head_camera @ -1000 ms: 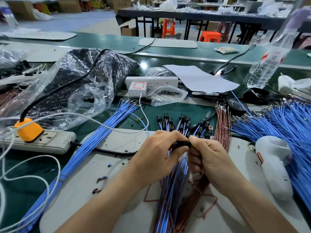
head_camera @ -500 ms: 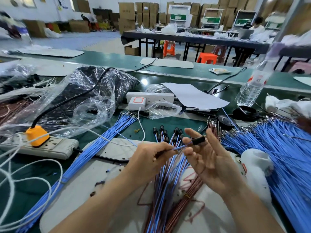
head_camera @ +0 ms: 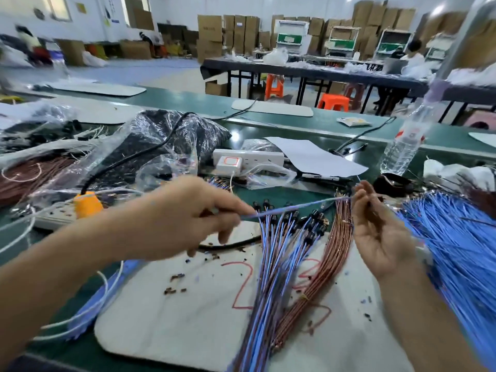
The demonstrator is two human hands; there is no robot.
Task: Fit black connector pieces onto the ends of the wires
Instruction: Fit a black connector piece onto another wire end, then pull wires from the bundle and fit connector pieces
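One green workbench (head_camera: 273,193) carries a white mat (head_camera: 174,318), with loose blue wires (head_camera: 456,251) heaped at its right edge. On the mat lies a fanned wire bundle (head_camera: 271,277), its far ends tipped with black connectors (head_camera: 314,218). Above it, the left hand (head_camera: 188,216) pinches a single blue wire (head_camera: 295,208) stretched across to the right hand (head_camera: 381,234), palm up; blur hides whether those fingertips grasp it.

Blue wires (head_camera: 456,251), brown wires (head_camera: 336,248), black connectors (head_camera: 315,224), orange plug (head_camera: 87,204), green table (head_camera: 279,193)
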